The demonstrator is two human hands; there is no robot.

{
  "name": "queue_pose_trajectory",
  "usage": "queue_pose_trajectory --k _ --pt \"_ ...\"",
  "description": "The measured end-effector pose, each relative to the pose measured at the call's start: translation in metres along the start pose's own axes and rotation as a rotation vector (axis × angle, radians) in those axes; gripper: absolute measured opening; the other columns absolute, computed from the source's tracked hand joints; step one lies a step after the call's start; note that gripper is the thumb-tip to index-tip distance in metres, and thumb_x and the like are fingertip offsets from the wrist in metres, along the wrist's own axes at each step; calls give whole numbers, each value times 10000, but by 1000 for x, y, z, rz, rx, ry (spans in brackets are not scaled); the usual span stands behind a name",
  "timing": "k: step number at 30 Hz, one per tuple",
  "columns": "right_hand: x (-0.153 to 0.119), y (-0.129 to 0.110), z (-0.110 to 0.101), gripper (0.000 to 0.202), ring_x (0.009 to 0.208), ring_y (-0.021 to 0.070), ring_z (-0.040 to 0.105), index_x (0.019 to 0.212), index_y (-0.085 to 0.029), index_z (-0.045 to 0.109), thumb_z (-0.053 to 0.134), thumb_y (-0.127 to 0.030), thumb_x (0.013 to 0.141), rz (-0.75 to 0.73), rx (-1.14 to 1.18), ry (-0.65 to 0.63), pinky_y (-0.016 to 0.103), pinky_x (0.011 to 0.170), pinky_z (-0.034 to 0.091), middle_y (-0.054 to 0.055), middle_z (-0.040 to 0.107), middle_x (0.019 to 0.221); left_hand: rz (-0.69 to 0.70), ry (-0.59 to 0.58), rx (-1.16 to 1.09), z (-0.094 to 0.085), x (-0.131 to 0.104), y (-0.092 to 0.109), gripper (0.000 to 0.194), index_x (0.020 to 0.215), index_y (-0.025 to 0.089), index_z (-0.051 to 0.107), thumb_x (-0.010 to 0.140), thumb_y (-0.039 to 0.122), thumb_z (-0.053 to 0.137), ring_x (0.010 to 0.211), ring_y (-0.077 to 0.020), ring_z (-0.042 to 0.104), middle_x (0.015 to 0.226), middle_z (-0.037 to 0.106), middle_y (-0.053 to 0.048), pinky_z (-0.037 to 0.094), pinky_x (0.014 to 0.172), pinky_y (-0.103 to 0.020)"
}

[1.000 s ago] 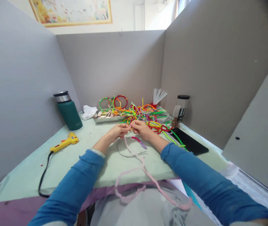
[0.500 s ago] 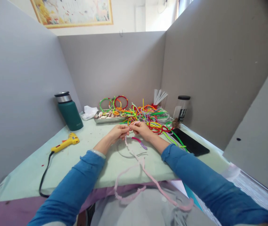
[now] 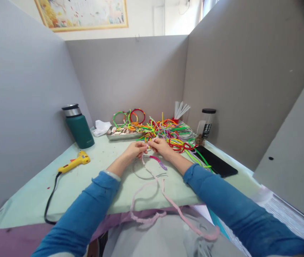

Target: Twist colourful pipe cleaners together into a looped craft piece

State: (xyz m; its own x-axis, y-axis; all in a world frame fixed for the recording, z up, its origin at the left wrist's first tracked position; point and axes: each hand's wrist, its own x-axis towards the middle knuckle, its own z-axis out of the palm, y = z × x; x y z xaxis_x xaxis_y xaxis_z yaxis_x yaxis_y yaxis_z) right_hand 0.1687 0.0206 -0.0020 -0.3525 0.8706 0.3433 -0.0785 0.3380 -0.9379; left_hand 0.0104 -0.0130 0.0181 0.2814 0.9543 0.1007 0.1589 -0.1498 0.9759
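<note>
My left hand and my right hand meet fingertip to fingertip above the table, both pinching a pale pink pipe cleaner. From my fingers it hangs down and curls past the table's front edge toward my lap. Just below my hands is a thin grey wire loop, with a magenta and purple wrapped stretch near my right hand. Fingers hide the spot where pink strand and loop may join. A second pink strand runs from the table edge onto my lap.
A heap of coloured pipe cleaners lies beyond my hands, beside a metal tray of shells. To the left are a yellow glue gun and a green bottle. A black phone-like slab and a clear jar stand right.
The hanging pink strand has shifted slightly left, and a gap now shows between it and the second strand's upper end. My fingertips have moved a little; both hands keep their pinch.
</note>
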Motion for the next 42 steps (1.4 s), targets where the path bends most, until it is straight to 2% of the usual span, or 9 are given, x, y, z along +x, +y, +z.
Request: queue_pose_trajectory --k 4,7,15,20,24,27,32,39,42 --pt "3 3 -1 312 409 52 358 604 -147 511 603 -429 699 -36 13 22 211 412 246 -47 462 492 -6 -34 32 1 -1 2 287 689 113 554 683 384 646 355 -21 342 590 575 -1 331 376 -189" --pt "2 1 -2 301 411 52 346 626 -147 515 593 -426 711 -53 31 12 209 416 244 -54 445 481 -16 -14 36 2 -1 2 284 669 118 550 695 388 635 344 -21 328 564 559 8 306 364 -187" --pt "-5 -10 -2 271 436 50 360 696 -148 531 617 -405 697 -143 -77 -161 199 439 276 -64 440 505 -26 96 98 2 2 1 229 665 136 535 703 346 620 316 -24 298 487 490 43 233 335 -179" --pt "-5 -8 -1 302 403 57 362 672 -151 528 585 -444 718 -46 -136 -84 199 407 257 -62 423 455 41 137 121 -2 5 -1 230 678 141 537 704 360 604 323 -30 330 515 511 39 254 338 -180" --pt "-3 -4 2 337 393 55 368 673 -136 564 561 -469 725 52 -62 -131 205 377 244 -25 495 530 88 177 150 -2 7 -1 214 716 142 553 720 355 579 321 -30 333 534 521 38 247 331 -178" --pt "-3 -4 4 301 406 55 383 701 -141 568 555 -441 728 27 -23 -100 204 381 256 -19 516 583 92 179 170 -1 7 0 203 733 143 550 736 345 563 314 -30 328 526 515 41 239 326 -175" --pt "-5 -8 5 228 407 67 386 690 -155 559 569 -382 712 -52 -200 8 207 412 275 -52 445 487 88 193 181 2 6 0 202 742 156 502 731 343 578 313 -30 323 482 501 56 222 335 -164" --pt "-1 0 7 199 401 76 366 737 -168 509 573 -353 702 41 -37 5 209 407 269 -67 405 469 108 175 121 0 8 -3 239 749 165 504 702 377 604 318 -36 336 478 488 56 218 333 -161" --pt "-2 -1 7 161 468 96 409 744 -169 522 535 -329 743 -94 -224 46 221 464 316 -38 450 523 39 151 16 1 7 0 248 728 166 491 680 361 636 324 -38 332 459 456 60 203 333 -162"
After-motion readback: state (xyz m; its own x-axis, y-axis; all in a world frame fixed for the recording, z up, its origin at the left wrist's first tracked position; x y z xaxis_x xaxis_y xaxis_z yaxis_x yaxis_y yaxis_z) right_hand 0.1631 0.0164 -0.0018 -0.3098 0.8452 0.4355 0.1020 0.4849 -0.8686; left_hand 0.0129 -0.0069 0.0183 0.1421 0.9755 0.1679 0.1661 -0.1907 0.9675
